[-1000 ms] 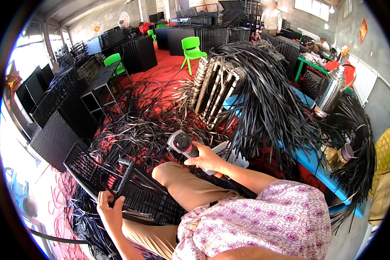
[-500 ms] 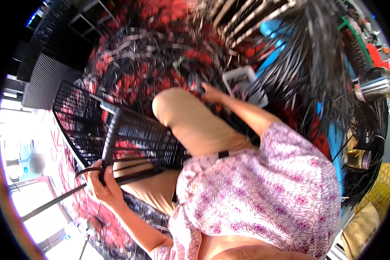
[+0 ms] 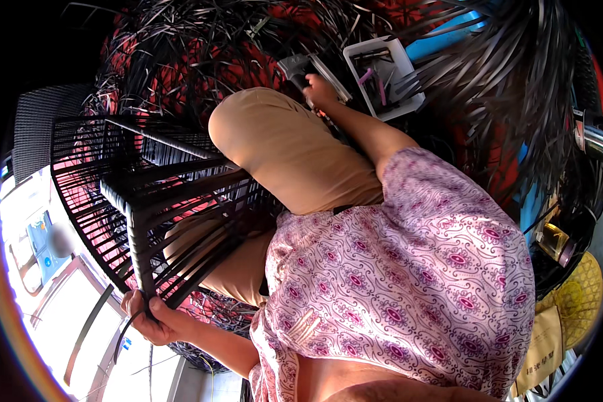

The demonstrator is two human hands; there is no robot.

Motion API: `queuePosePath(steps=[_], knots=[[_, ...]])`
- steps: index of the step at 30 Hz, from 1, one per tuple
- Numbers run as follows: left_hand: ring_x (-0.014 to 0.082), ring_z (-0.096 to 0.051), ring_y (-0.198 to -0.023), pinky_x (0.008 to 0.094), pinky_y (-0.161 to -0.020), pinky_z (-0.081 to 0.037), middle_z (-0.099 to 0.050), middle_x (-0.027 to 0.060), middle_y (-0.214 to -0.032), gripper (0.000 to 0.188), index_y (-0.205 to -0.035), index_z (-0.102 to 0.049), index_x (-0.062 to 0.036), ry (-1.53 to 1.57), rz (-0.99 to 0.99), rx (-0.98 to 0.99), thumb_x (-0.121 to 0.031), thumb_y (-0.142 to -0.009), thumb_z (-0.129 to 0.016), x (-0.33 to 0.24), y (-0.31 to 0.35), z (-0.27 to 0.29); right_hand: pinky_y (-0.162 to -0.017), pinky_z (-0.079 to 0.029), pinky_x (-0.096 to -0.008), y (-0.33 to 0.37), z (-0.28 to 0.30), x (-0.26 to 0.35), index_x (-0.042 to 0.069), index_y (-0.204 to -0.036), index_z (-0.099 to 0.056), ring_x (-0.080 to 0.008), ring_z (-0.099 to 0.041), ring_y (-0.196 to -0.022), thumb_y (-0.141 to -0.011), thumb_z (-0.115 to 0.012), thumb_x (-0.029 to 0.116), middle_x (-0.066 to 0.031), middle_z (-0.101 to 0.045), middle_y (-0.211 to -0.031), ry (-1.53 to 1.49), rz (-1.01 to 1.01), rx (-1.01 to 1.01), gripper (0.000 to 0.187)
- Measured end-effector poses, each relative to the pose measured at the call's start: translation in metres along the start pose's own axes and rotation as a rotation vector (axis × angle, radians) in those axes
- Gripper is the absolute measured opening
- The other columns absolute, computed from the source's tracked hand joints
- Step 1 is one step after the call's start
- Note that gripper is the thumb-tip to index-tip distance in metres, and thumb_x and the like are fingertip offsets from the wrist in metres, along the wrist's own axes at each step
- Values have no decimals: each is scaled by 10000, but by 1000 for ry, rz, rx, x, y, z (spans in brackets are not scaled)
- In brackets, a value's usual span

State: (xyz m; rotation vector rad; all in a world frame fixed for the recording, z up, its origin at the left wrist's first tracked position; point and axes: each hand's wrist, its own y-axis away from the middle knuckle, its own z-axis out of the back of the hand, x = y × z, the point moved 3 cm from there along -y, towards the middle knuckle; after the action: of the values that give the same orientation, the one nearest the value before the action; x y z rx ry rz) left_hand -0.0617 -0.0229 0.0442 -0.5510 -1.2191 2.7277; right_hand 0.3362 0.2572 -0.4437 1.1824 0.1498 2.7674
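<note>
Across my left leg leans a half-woven frame (image 3: 138,251), probably a chair part, with many black flat strips strung over it. My left hand (image 3: 153,323) is closed at its near-left corner, pinching a black strip (image 3: 86,328) against the wrapped bar; the strip's loose ends hang past my fingers. Beyond my raised right knee, my right hand (image 3: 322,92) is wrapped around the handle of a grey and black staple gun (image 3: 296,65). The gun lies among loose strips, well apart from the frame. My fingers partly hide its grip.
Next to the staple gun stands a white plastic bin (image 3: 414,105) holding small tools, some pink. Heaps of black strips (image 3: 174,47) cover the red floor. A thick strip bundle (image 3: 496,74) hangs at right, near a metal cup (image 3: 596,142), a jar (image 3: 555,242) and a yellow woven item (image 3: 579,295).
The whole view has shifted. My left hand and the frame corner sit lower, with the frame tilted differently. My right hand, at the dark tool before, now shows clearly around the staple gun's handle.
</note>
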Motion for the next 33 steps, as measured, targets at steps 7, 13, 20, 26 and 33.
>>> queuePosePath(steps=[7,13,20,26,33], knots=[[300,-654,-969,378,-833,-538,-694,211,-1036,269,-1010,-606,125,81,18,-40,-135,-968,-665,-7,-1,-8,-929,-496,-468,-7,127,-41,-8,-1108,-629,-395,-608,-1055,-869,-666,287,-190,-643,-1117,309,-35,-763,381],[314,-648,-958,456,-939,-492,-698,170,-969,214,-988,-663,117,-35,197,-47,-69,-885,-655,-15,-6,-6,-535,-508,-415,-35,85,-195,8,-784,-639,-282,-661,-613,-778,-713,340,-141,-675,-682,-222,-552,-177,341],[246,-668,-947,335,-916,-503,-723,121,-951,144,-977,-714,32,99,371,38,-38,-851,-710,-31,-29,-15,-657,-565,-425,-49,125,-187,-5,-1034,-658,-325,-689,-740,-892,-603,188,-174,-710,-894,-48,-454,-480,246],[241,-615,-1097,337,-968,-465,-653,142,-1204,328,-1184,-647,7,220,96,-320,-54,-871,-725,-46,-39,-9,-407,-277,-221,69,196,95,95,-913,-591,-48,-373,-450,-932,-679,157,54,-440,-626,-972,-121,-58,110],[285,-591,-1144,399,-1011,-451,-609,153,-1220,556,-1305,-579,4,516,259,66,-409,-945,-672,-105,-4,-117,-404,-236,-215,144,223,258,-41,-1294,-587,-36,-328,-439,-887,-693,176,46,-467,-654,-1358,279,763,474]])
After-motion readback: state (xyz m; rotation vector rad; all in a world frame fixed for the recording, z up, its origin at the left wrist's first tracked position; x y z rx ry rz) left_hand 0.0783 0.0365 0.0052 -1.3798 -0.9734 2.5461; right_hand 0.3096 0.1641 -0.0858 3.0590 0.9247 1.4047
